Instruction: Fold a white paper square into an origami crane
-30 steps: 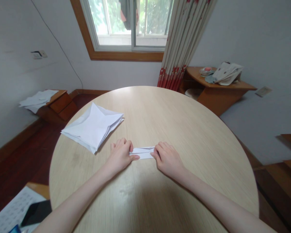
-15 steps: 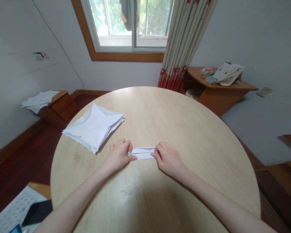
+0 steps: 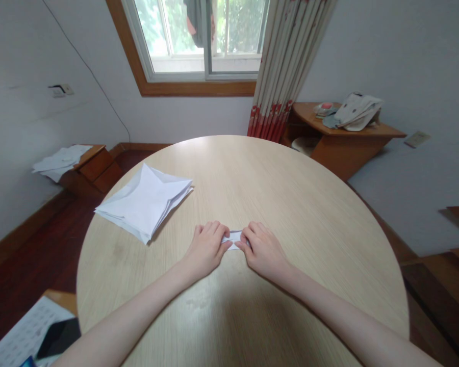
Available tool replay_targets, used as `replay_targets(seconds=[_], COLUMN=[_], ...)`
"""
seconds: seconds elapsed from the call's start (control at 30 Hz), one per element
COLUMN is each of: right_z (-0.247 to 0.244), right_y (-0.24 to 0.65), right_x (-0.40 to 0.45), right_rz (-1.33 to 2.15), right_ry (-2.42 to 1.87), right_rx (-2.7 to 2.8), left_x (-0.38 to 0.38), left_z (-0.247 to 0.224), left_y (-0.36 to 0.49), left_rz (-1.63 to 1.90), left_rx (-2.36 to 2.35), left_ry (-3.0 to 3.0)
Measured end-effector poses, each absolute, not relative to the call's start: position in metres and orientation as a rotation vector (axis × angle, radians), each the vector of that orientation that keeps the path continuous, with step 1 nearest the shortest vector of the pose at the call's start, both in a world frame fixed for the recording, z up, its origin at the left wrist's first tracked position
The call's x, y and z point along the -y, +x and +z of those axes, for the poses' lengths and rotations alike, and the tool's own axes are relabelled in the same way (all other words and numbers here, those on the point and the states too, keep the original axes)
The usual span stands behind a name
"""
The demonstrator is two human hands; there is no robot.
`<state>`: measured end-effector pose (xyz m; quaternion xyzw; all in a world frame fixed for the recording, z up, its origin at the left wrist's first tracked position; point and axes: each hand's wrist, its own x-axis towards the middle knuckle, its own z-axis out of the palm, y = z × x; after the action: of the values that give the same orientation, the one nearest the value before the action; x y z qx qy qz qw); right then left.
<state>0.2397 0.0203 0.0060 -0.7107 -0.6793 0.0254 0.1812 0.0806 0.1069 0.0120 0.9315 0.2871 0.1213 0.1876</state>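
A small folded white paper (image 3: pixel 234 238) lies near the middle of the round wooden table (image 3: pixel 275 183), mostly covered by my fingers. My left hand (image 3: pixel 209 248) grips its left part between thumb and fingers. At the right end, my right hand (image 3: pixel 263 248) pinches the same paper with curled fingers. The two thumbs are close together, with a short stretch of the paper showing between them. Farther back on the left, a stack of white paper sheets (image 3: pixel 147 201) rests on the table, touched by neither hand.
Past the table stand a small cabinet (image 3: pixel 103 165) with papers at the left and a corner desk (image 3: pixel 348 133) holding a cloth bag (image 3: pixel 359 111) at the right. A black phone (image 3: pixel 59 337) lies on a printed sheet at the lower left.
My left hand has slid right along the folded paper, closer to my right hand, so less of the paper shows. My right hand has hardly moved. The view has shifted slightly.
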Motion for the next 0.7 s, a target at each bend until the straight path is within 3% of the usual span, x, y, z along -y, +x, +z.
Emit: replay_targets(seconds=[0.7], right_z=[0.017], right_y=[0.281], right_x=[-0.022], right_rz=[0.421], right_ry=[-2.138], right_rx=[1.733], left_x=[-0.112], left_z=[0.016], left_y=[0.079], left_rz=[0.242], left_rx=[-0.766], left_ry=[2.628])
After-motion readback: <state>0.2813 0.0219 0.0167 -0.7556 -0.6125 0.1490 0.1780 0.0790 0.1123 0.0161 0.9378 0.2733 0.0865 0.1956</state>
